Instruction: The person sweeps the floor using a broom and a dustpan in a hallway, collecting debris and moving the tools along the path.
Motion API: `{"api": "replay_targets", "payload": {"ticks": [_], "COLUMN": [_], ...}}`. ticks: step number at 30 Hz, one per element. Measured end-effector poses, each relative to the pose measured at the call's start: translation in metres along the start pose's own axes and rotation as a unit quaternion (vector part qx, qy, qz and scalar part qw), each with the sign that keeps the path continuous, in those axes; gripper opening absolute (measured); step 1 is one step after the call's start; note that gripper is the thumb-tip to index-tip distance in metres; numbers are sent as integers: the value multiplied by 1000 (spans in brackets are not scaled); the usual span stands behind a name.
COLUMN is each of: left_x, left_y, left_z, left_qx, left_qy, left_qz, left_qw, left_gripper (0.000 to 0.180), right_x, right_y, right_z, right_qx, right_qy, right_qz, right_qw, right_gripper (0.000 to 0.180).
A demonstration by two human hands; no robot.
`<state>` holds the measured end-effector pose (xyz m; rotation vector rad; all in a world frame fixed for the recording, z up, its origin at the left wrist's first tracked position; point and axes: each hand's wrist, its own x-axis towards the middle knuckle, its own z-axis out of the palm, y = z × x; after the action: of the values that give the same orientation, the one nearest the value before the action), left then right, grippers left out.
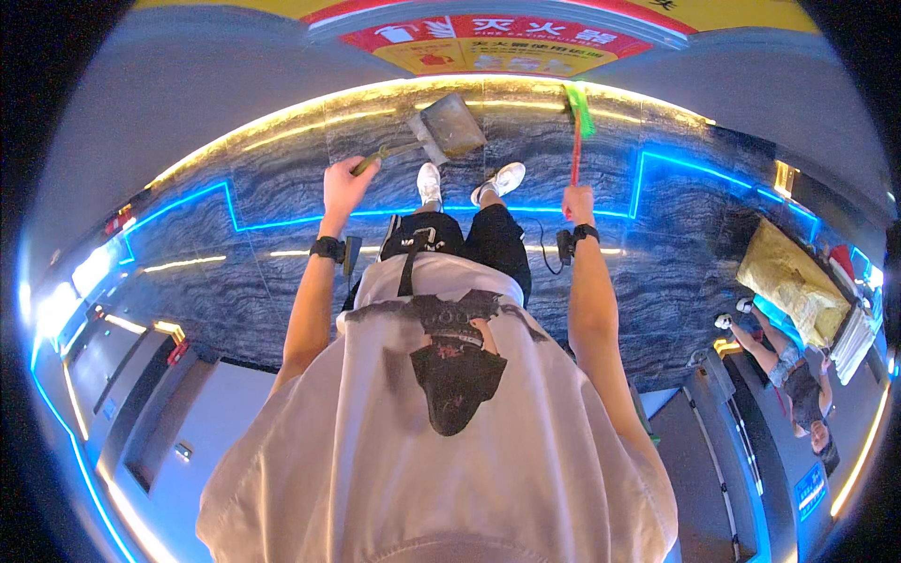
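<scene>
My left hand (347, 192) is closed around the handle of a grey, worn-looking dustpan (454, 125), whose pan reaches out ahead of my feet, close to the lit foot of the wall. In my right hand (578, 203), the fingers are wrapped round the red stick of a broom (581, 113) with bright green bristles. Its head is near that same wall edge, to the right of the dustpan and apart from it. Whether the bristles touch the floor I cannot tell.
The floor (310, 183) is dark, glossy and wavy-patterned, crossed by blue light lines. Ahead, a grey wall (253, 70) bears a red and yellow sign (507, 45). Off to the right, a person (805, 399) is beside a large yellowish sack (793, 281). Doors (211, 422) stand behind me.
</scene>
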<state>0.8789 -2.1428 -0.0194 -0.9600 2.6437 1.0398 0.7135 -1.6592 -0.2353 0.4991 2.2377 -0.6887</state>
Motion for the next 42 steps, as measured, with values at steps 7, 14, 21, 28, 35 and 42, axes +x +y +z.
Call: {"api": "replay_targets", "payload": {"ticks": [7,14,21,28,35,42], "left_x": [0,6,37,52,80,97], "left_y": [-67,-117,-138,-116,-106,-125], "left_z": [-41,-61,-51,-20,29,52], "left_qx": [13,45,87,143,139,156], "left_qy": [-26,-79,-91,-140,-176,-165], "left_qz": [37,41,83,126,188,235], "left_qw": [999,995,989,972,956,945], "left_gripper": [40,39,45,56,58,60], "right_x": [-106,-196,-245,-213,-191,-266], "right_y": [-11,55,98,96,107,49], "right_z": [58,44,39,79,99,146], "right_qx": [-140,-279,-107,235,193,277], "right_qy": [1,28,92,35,-25,-62], "right_qz": [17,-42,48,152,157,188], "right_qw": [990,959,989,959,968,940], "right_gripper": [28,36,36,44,23,34]}}
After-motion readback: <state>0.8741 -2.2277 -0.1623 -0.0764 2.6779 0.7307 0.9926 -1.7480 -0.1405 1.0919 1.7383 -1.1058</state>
